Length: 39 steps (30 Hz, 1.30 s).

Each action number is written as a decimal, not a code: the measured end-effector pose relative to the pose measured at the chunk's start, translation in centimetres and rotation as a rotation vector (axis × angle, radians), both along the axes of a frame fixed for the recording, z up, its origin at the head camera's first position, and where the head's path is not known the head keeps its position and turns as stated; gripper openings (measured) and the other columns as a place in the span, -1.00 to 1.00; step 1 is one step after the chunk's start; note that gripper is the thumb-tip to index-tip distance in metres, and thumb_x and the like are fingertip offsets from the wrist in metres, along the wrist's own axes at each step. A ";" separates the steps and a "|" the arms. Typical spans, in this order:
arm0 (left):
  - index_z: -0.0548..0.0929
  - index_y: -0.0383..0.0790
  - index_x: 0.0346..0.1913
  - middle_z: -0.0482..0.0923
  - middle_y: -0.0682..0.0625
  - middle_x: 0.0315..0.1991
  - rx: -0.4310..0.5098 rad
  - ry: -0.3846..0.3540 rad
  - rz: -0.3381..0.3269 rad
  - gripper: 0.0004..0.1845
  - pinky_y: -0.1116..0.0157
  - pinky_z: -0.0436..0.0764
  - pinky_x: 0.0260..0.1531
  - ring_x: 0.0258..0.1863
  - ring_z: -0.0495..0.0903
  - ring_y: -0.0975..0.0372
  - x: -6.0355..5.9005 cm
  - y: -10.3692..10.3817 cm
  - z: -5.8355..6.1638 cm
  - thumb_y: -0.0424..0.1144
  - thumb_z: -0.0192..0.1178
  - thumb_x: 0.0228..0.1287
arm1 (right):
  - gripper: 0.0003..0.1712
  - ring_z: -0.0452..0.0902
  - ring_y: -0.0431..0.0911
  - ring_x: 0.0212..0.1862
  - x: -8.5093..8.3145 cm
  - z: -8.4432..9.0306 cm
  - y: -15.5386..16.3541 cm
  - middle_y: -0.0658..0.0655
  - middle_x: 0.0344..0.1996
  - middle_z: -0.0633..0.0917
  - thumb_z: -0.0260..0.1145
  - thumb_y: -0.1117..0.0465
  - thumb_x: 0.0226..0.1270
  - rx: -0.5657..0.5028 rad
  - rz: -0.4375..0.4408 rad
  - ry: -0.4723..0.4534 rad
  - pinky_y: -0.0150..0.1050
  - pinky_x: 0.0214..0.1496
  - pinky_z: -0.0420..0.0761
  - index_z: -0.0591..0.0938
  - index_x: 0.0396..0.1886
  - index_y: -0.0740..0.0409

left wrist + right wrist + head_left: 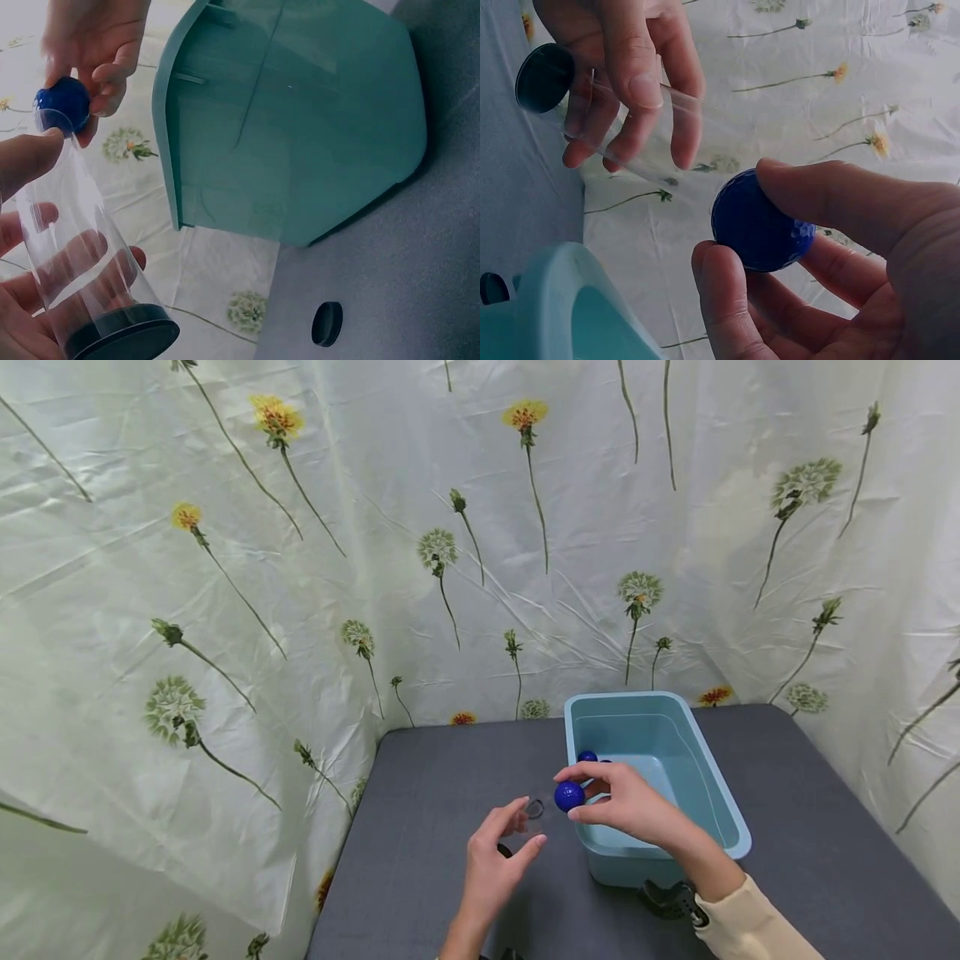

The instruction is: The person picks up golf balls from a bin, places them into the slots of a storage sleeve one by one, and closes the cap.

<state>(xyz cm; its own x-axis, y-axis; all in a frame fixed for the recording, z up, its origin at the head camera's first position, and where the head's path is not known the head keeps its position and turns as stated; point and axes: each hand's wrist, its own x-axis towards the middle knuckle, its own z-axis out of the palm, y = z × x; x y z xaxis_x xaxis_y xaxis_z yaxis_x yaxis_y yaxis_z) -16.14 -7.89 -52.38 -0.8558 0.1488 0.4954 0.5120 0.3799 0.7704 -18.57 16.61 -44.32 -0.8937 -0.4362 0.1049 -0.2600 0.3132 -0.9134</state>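
My left hand (495,860) grips a clear plastic tube (71,184) from the side, thumb close to its open rim. A black cap (124,335) closes the tube's lower end. Between thumb and fingertips, my right hand (637,797) pinches a dimpled blue golf ball (754,221). The ball is right at the tube's mouth, overlapping the rim in the left wrist view. In the head view both hands are over the table, the right one in front of a light blue bin (637,867).
More blue balls (587,757) lie inside the bin, partly hidden by its wall and my right hand. A loose black cap (327,324) lies on the dark grey table (450,768) beside the bin. Behind the table hangs a flowered curtain (480,635).
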 end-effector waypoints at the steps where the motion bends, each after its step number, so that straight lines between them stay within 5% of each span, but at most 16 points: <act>1: 0.61 0.04 0.26 0.62 0.16 -0.14 -0.005 0.011 -0.003 -0.47 0.19 0.65 -0.14 -0.20 0.66 0.19 0.0 0.0 0.0 -0.06 0.46 0.22 | -0.54 0.62 0.07 -0.09 0.0 -0.1 -0.1 0.10 0.00 0.65 0.52 0.14 0.25 -0.003 0.009 0.002 -0.16 -0.18 0.69 0.65 0.14 -0.09; 12: 0.61 0.07 0.26 0.62 0.16 -0.13 -0.042 0.018 -0.005 -0.47 0.23 0.66 -0.22 -0.26 0.63 0.25 0.4 0.0 -0.6 0.01 0.43 0.23 | -0.53 0.62 0.04 -0.14 0.0 -0.4 -0.5 0.04 -0.05 0.67 0.50 0.13 0.26 0.005 0.053 0.009 -0.16 -0.25 0.68 0.64 0.17 -0.05; 21: 0.64 0.06 0.22 0.63 0.18 -0.13 -0.034 0.043 -0.014 -0.43 0.29 0.65 -0.24 -0.26 0.65 0.25 0.5 -0.1 -0.8 -0.15 0.54 0.11 | -0.54 0.64 0.04 -0.09 0.0 -0.7 -0.6 0.08 0.02 0.67 0.47 0.17 0.30 -0.017 0.086 0.007 -0.15 -0.18 0.68 0.63 0.19 0.02; 31: 0.63 0.07 0.24 0.63 0.14 -0.15 0.011 -0.044 -0.013 -0.45 0.15 0.68 -0.20 -0.26 0.64 0.29 0.8 -0.5 -0.6 -0.03 0.48 0.18 | -0.58 0.63 0.07 -0.03 -0.9 0.1 0.3 0.09 0.04 0.66 0.45 0.12 0.34 -0.005 0.076 0.009 -0.15 -0.12 0.68 0.64 0.16 0.02; 39: 0.63 0.09 0.24 0.63 0.15 -0.14 0.006 -0.059 0.003 -0.44 0.25 0.67 -0.19 -0.25 0.63 0.31 0.9 -0.6 -0.4 -0.15 0.52 0.14 | -0.59 0.62 0.02 -0.03 -2.7 1.2 1.8 0.13 0.04 0.67 0.44 0.14 0.34 0.088 0.028 0.067 -0.17 -0.13 0.67 0.65 0.16 -0.02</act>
